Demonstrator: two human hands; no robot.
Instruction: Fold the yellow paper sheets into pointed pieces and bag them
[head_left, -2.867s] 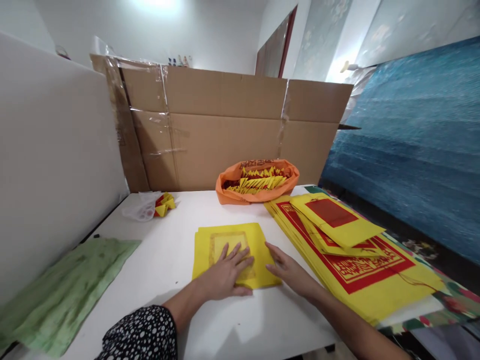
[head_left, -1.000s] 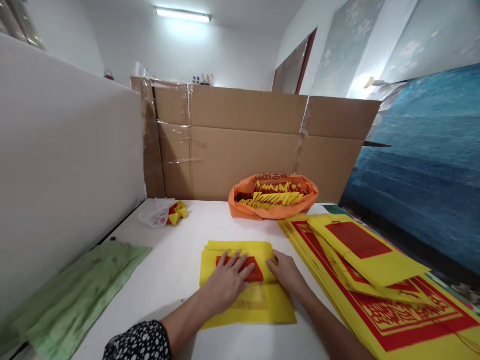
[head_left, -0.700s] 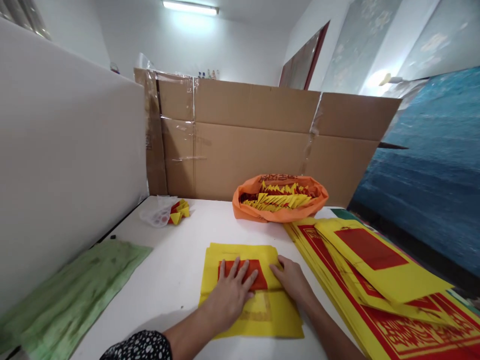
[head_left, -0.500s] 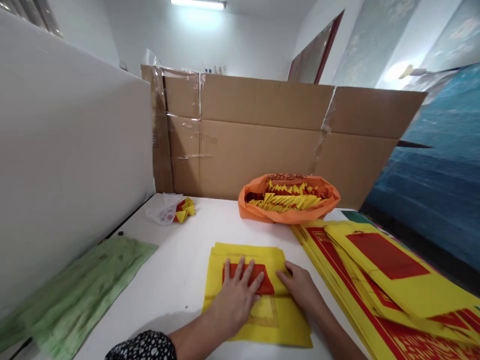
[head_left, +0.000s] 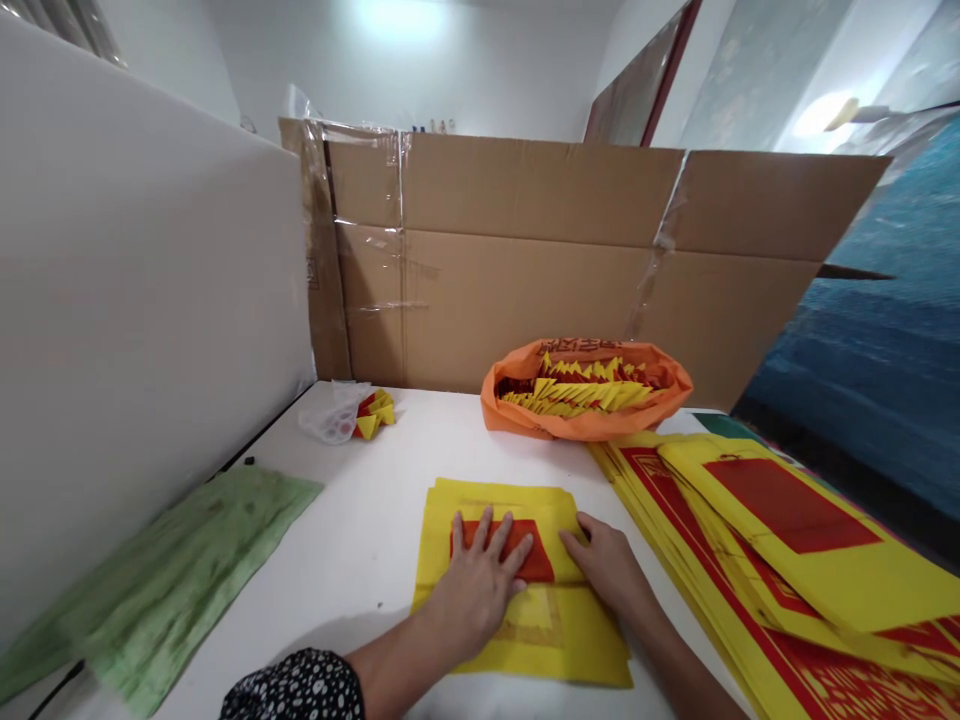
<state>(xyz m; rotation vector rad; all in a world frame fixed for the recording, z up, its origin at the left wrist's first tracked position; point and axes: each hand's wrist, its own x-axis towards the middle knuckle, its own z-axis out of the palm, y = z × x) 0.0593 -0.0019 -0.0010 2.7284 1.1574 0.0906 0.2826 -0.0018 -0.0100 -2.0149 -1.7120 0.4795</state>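
Observation:
A folded yellow paper sheet (head_left: 592,640) with a red rectangle near its middle lies flat on the white table in front of me. Spread across the red rectangle, my left hand (head_left: 480,585) presses on the paper with its fingers apart. At the right edge of the same sheet is my right hand (head_left: 606,560), its thumb over the paper and its fingers bent at the edge. The undersides of these fingers are hidden.
Stacked yellow and red paper sheets (head_left: 787,600) lie to the right. Behind stands an orange bag (head_left: 517,420) full of folded yellow-red pieces. A clear plastic item (head_left: 330,420), a yellow-red folded piece (head_left: 377,412) and a green cloth (head_left: 202,560) are left. Cardboard (head_left: 525,280) borders the back.
The whole view has shifted slightly. Both hands keep the same places on the yellow paper sheet, with no clear movement.

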